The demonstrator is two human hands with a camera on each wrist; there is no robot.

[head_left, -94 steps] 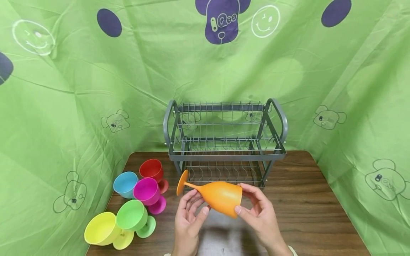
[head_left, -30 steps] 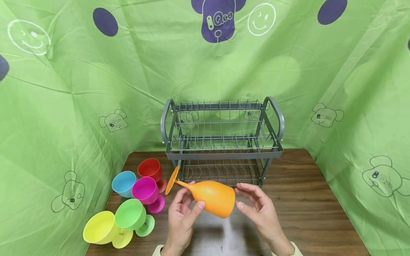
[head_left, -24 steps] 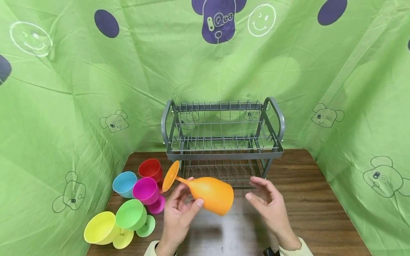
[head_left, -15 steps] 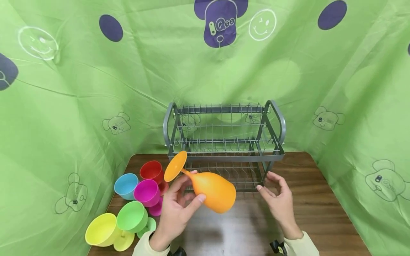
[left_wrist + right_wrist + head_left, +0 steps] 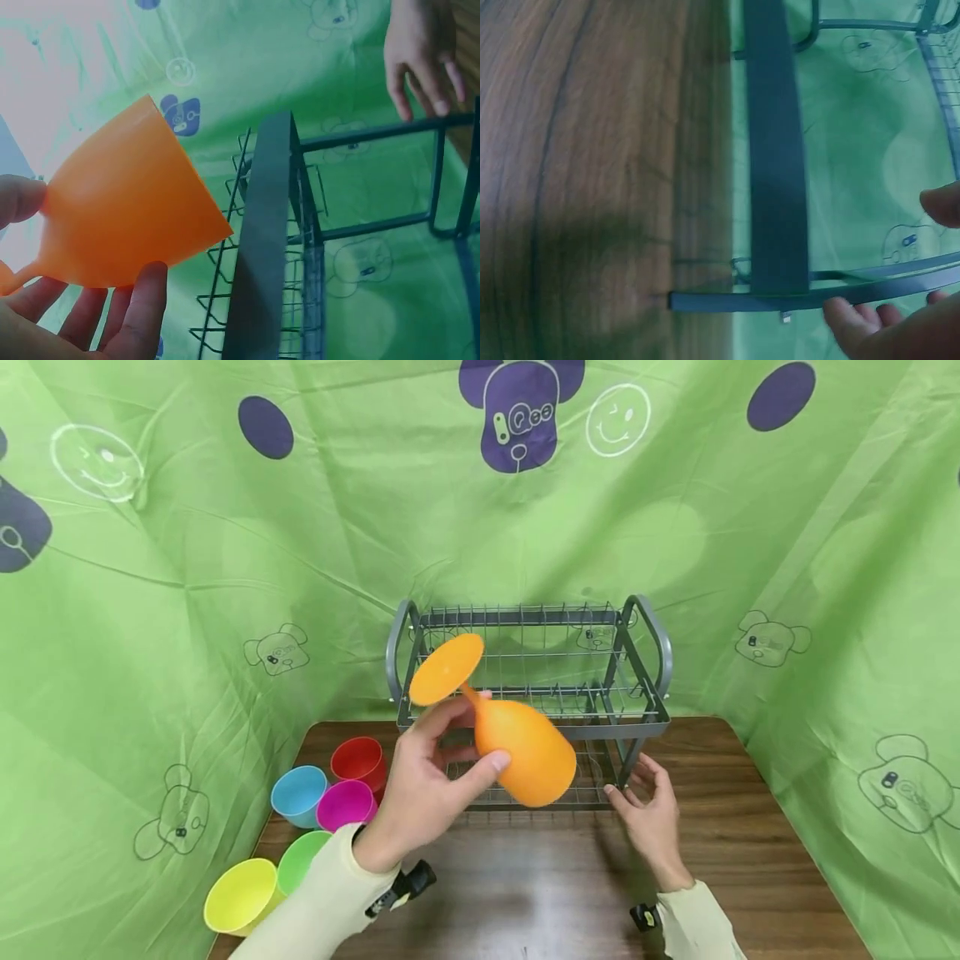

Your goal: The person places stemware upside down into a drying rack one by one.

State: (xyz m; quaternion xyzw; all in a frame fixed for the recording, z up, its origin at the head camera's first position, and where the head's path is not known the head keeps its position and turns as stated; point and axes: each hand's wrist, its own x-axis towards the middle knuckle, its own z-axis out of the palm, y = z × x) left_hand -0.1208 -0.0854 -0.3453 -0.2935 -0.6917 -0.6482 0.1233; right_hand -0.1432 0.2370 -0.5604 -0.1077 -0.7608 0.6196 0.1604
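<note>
Evidently, work shifts to the dish rack (image 5: 611, 731): left hand (image 5: 431, 783), gripping orange goblet (image 5: 527, 753), has risen before it; right hand (image 5: 652, 817), loosely parted, sits alongside.

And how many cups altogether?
6: orange cup in the left hand; red cup, blue cup, pink cup, green cup and yellow cup at left on the table. The left sleeve may hide more.

Soft glare whitens the brightly lit table (image 5: 517, 897).
</note>
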